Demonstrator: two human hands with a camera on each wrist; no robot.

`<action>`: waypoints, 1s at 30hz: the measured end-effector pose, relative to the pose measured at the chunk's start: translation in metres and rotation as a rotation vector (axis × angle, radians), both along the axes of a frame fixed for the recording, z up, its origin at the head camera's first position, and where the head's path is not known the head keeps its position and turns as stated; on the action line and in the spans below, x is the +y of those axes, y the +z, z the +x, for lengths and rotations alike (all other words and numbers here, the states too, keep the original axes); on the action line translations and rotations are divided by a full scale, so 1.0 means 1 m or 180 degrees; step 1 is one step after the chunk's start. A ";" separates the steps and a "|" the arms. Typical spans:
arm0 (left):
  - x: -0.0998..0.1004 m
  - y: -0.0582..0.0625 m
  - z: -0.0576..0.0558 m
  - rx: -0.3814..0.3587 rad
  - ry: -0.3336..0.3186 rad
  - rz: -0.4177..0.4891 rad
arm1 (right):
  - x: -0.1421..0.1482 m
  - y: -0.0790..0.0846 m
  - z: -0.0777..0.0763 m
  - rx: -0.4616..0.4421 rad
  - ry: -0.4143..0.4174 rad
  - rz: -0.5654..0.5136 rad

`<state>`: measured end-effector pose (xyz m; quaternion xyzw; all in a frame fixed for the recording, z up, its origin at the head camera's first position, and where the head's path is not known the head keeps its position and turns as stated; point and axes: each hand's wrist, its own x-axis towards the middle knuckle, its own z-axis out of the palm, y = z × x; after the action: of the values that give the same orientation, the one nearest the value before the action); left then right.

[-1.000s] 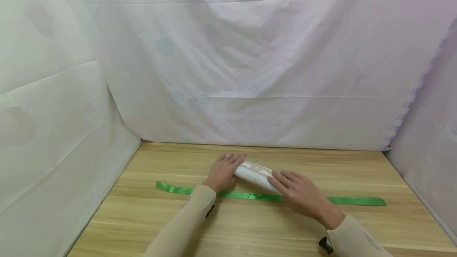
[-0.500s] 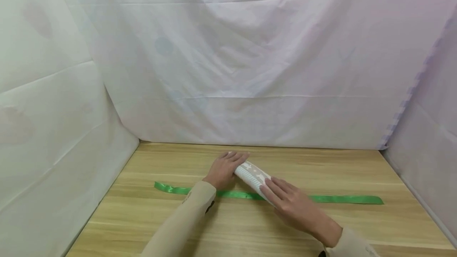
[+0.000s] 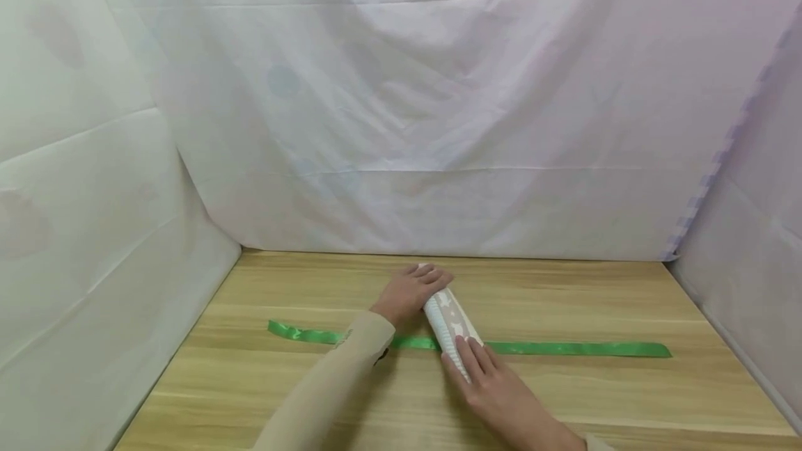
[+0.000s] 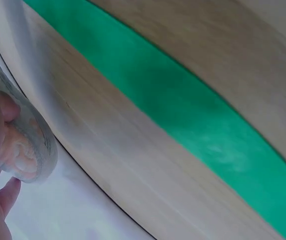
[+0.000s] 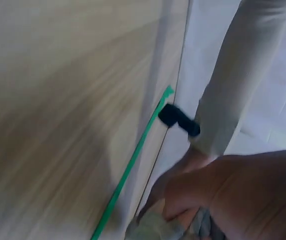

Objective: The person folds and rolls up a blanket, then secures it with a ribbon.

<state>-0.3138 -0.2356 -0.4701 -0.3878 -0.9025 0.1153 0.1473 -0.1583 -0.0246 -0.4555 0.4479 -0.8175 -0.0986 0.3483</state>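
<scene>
A rolled-up cloth (image 3: 446, 326), pale with a grey band of white shapes and light blue zigzags, is held between both hands. My left hand (image 3: 409, 292) grips its far end, fingers laid over the top. At the near end, my right hand (image 3: 498, 388) holds the roll with the fingers along its upper side. The left wrist view shows the coiled end of the cloth (image 4: 25, 155), with fingers and thumb around it. Beneath the roll, a green ribbon (image 3: 576, 349) stretches sideways across the wooden table, partly covered by the roll and left forearm.
Pale fabric curtains (image 3: 401, 214) hang behind the wooden table (image 3: 301, 284) and at both sides. In the right wrist view, a dark tab (image 5: 175, 119) sticks out from the left sleeve (image 5: 232, 95).
The roll has turned from lying nearly sideways to pointing more toward the body. My right hand has moved left and nearer with its end; my left hand has shifted slightly right.
</scene>
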 end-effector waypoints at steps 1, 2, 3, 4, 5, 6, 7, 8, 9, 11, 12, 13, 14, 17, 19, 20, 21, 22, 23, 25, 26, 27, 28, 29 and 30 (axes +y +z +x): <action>0.003 0.001 0.001 -0.0001 0.0007 -0.0082 | -0.002 -0.001 0.002 0.0016 -0.0018 -0.0022; 0.006 0.002 0.001 0.0009 0.0008 -0.0153 | -0.005 -0.003 0.004 0.0054 -0.0038 -0.0024; 0.009 0.003 0.001 -0.0001 0.0004 -0.0201 | -0.007 -0.004 0.006 0.0072 -0.0034 -0.0040; 0.013 0.004 0.002 -0.0006 -0.0002 -0.0241 | -0.010 -0.005 0.007 0.0095 -0.0027 -0.0048; 0.016 0.004 0.002 0.0006 -0.0013 -0.0268 | -0.011 -0.006 0.008 0.0135 -0.0018 -0.0052; 0.019 0.004 0.002 0.0012 -0.0025 -0.0271 | -0.013 -0.007 0.008 0.0168 -0.0008 -0.0056; 0.021 0.004 0.001 0.0039 -0.0041 -0.0273 | -0.014 -0.009 0.008 0.0187 -0.0003 -0.0054; 0.023 0.004 0.001 0.0060 -0.0066 -0.0262 | -0.015 -0.010 0.008 0.0202 -0.0007 -0.0055; 0.024 0.003 0.000 0.0075 -0.0084 -0.0244 | -0.015 -0.011 0.008 0.0202 -0.0017 -0.0060; 0.026 0.002 -0.001 0.0127 -0.0094 -0.0250 | -0.015 -0.014 0.008 0.0191 -0.0050 -0.0080; 0.027 0.002 -0.001 0.0141 -0.0096 -0.0264 | -0.015 -0.016 0.008 0.0187 -0.0060 -0.0080; 0.028 0.001 -0.001 0.0172 -0.0106 -0.0292 | -0.016 -0.018 0.007 0.0195 -0.0062 -0.0095; 0.029 0.000 -0.002 0.0184 -0.0104 -0.0335 | -0.016 -0.022 0.007 0.0202 -0.0059 -0.0109; 0.033 -0.003 -0.002 0.0220 -0.0120 -0.0476 | -0.017 -0.033 0.006 0.0204 -0.0079 -0.0112; 0.035 -0.005 -0.001 0.0181 -0.0129 -0.0518 | -0.018 -0.038 0.006 0.0161 -0.0110 -0.0146; 0.037 -0.005 -0.001 0.0156 -0.0118 -0.0538 | -0.019 -0.040 0.007 0.0126 -0.0140 -0.0151; 0.038 -0.005 0.000 0.0122 -0.0105 -0.0548 | -0.020 -0.040 0.008 0.0099 -0.0172 -0.0157; 0.039 -0.005 0.000 0.0086 -0.0077 -0.0569 | -0.022 -0.040 0.008 0.0071 -0.0197 -0.0170; 0.040 -0.005 0.001 0.0055 -0.0043 -0.0606 | -0.023 -0.041 0.009 0.0042 -0.0216 -0.0184; 0.043 -0.004 0.003 0.0032 0.0037 -0.0740 | -0.025 -0.042 0.009 0.0033 -0.0233 -0.0212; 0.043 -0.003 0.003 0.0046 0.0064 -0.0812 | -0.026 -0.043 0.009 0.0035 -0.0238 -0.0215; 0.044 -0.004 0.004 0.0054 0.0096 -0.0882 | -0.027 -0.044 0.009 0.0041 -0.0238 -0.0219; 0.045 -0.003 0.005 0.0072 0.0124 -0.0955 | -0.027 -0.044 0.009 0.0047 -0.0236 -0.0223; 0.045 -0.003 0.005 0.0094 0.0143 -0.1008 | -0.027 -0.045 0.009 0.0053 -0.0229 -0.0224; 0.045 -0.003 0.006 0.0110 0.0159 -0.1047 | -0.027 -0.045 0.009 0.0063 -0.0228 -0.0225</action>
<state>-0.3083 -0.1903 -0.4736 -0.3822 -0.8781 0.2718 0.0944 -0.1498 -0.0519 -0.5010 0.4047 -0.8326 -0.0866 0.3681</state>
